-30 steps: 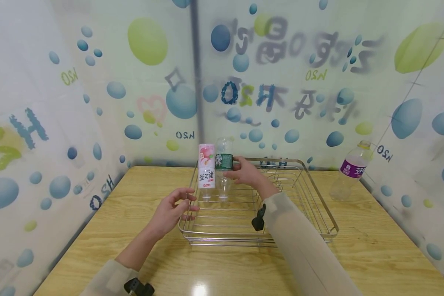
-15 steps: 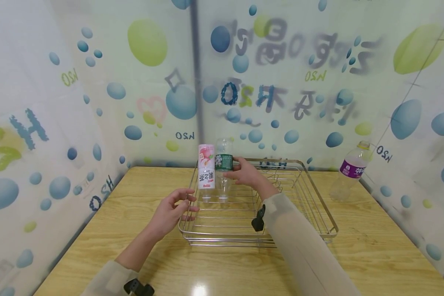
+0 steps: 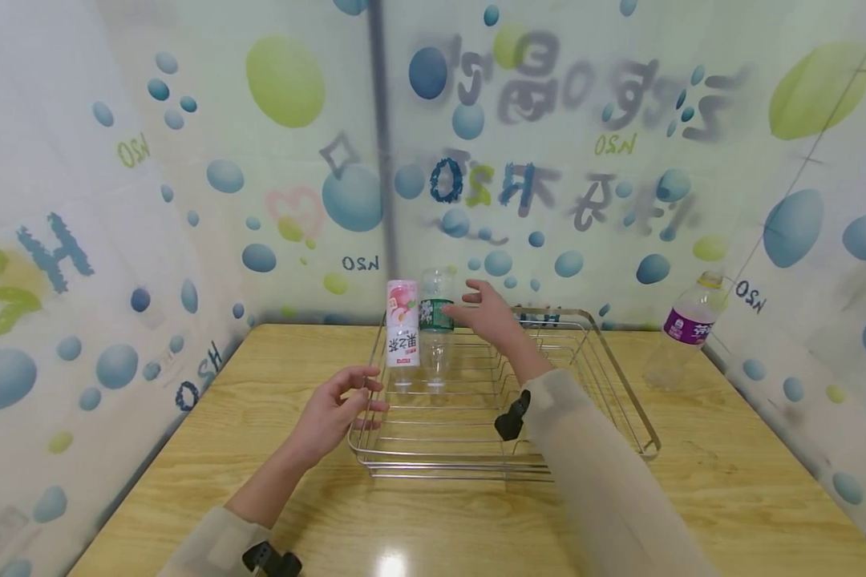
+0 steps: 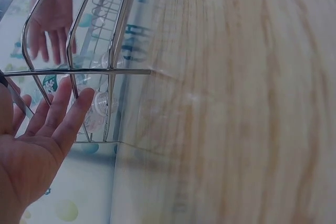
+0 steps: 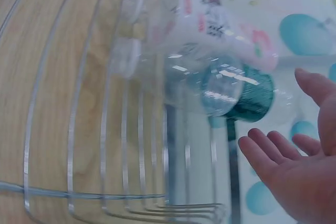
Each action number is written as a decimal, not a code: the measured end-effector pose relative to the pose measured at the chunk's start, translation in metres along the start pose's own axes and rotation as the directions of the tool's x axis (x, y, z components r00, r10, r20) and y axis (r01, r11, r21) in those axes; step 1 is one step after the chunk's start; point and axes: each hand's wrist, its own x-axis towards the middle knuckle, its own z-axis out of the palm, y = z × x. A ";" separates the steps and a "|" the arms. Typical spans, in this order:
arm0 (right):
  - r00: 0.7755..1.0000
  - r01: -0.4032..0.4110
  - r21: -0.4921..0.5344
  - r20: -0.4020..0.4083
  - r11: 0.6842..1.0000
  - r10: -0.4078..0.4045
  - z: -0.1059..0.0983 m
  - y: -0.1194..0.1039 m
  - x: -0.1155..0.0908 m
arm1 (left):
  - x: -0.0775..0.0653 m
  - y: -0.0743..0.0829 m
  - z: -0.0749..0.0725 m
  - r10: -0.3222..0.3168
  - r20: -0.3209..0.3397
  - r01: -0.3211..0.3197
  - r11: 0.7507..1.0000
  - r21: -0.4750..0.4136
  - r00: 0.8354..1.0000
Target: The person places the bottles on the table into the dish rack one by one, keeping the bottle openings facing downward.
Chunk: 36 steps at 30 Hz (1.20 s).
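Note:
Two clear plastic bottles stand neck down, side by side, in the left part of a wire dish rack (image 3: pixel 433 463). One has a pink and white label (image 3: pixel 403 320); the green-labelled bottle (image 3: pixel 436 315) is just right of it. My right hand (image 3: pixel 492 316) is beside the green label with its fingers spread; in the right wrist view the hand (image 5: pixel 294 166) has a gap between it and the bottle (image 5: pixel 252 95) and holds nothing. My left hand (image 3: pixel 332 417) rests its extended fingers against the rack's left side wires, as the left wrist view of the hand (image 4: pixel 47 135) shows.
A third bottle (image 3: pixel 685 328), with a purple label and a yellow neck ring, stands upright on the wooden table (image 3: pixel 317 521) to the right of the rack. A patterned curtain (image 3: pixel 317 200) hangs right behind the table's far edge.
My right hand has let go of the green-labelled bottle and moved up and slightly right, its fingers spreading. The bottle stays in place in the rack. My left hand has not moved.

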 end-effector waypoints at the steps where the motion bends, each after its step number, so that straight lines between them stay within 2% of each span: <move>1: 1.000 0.010 0.009 -0.008 1.000 -0.009 -0.003 -0.005 -0.002 | 0.000 0.000 0.000 0.002 0.001 -0.002 1.000 -0.002 1.000; 8: 0.990 0.141 0.092 -0.008 0.986 -0.141 -0.033 -0.034 -0.028 | -0.001 0.002 0.001 -0.004 -0.007 0.004 1.000 -0.005 1.000; 12: 0.983 0.185 0.069 0.007 0.980 -0.186 -0.055 -0.042 -0.051 | -0.001 0.002 0.001 -0.006 -0.009 0.006 1.000 -0.005 1.000; 15: 0.982 0.189 0.010 0.014 0.982 -0.189 -0.071 -0.041 -0.069 | -0.001 0.002 0.001 -0.011 -0.014 0.011 1.000 -0.004 1.000; 23: 0.983 0.181 -0.149 0.014 0.972 -0.181 -0.099 -0.020 -0.112 | -0.001 -0.001 0.001 -0.015 -0.014 0.015 1.000 -0.005 1.000; 30: 0.984 0.167 -0.221 -0.019 0.961 -0.176 -0.121 0.001 -0.147 | -0.001 0.001 0.001 -0.018 -0.017 0.018 1.000 0.001 1.000; 36: 0.982 0.148 -0.274 -0.075 0.950 -0.174 -0.145 0.020 -0.169 | -0.002 0.002 0.000 -0.016 -0.006 0.016 1.000 0.010 1.000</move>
